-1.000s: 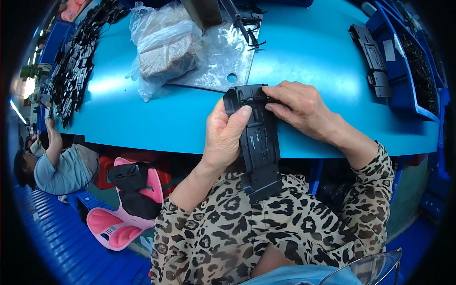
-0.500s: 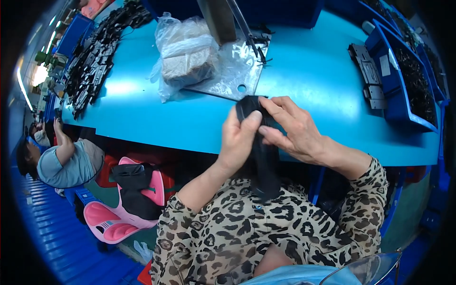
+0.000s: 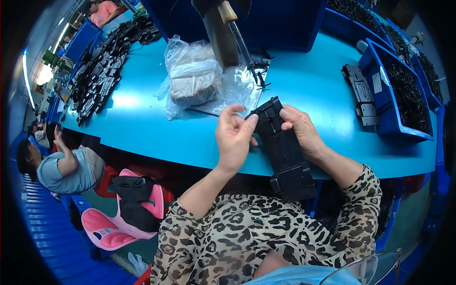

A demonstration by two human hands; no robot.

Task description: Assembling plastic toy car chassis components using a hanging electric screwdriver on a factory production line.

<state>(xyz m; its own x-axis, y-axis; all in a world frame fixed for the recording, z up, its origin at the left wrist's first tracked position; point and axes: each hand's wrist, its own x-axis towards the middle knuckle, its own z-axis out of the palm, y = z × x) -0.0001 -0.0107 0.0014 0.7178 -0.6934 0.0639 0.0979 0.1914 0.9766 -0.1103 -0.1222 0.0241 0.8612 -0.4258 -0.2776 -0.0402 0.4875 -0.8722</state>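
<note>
A long black moulded plastic part [image 3: 285, 147] is held tilted above the table's near edge, its lower end near my lap. With thumb and fingers, my right hand [image 3: 304, 130] grips it by the upper right edge. My left hand [image 3: 232, 140] is closed at the upper left corner, thumb and forefinger pinching there; whether a small separate piece is between them I cannot make out. Just beyond the hands lie a plastic-wrapped block [image 3: 194, 88] and a metal plate [image 3: 251, 92], with small black pieces [image 3: 260, 78] at the plate's far side.
Black parts are heaped [image 3: 102, 71] at the left of the blue table [image 3: 152, 137]. At right, one black part [image 3: 361, 95] lies beside a blue bin [image 3: 403, 95] of small black pieces. A wooden-handled metal tool [image 3: 237, 35] leans at the back. Another person [image 3: 71, 164] sits left, near a pink seat [image 3: 109, 228].
The black part has been turned so its broad, detailed face shows, with its lower end swung to the right. My right hand now holds its side; my left hand has shifted to its left corner.
</note>
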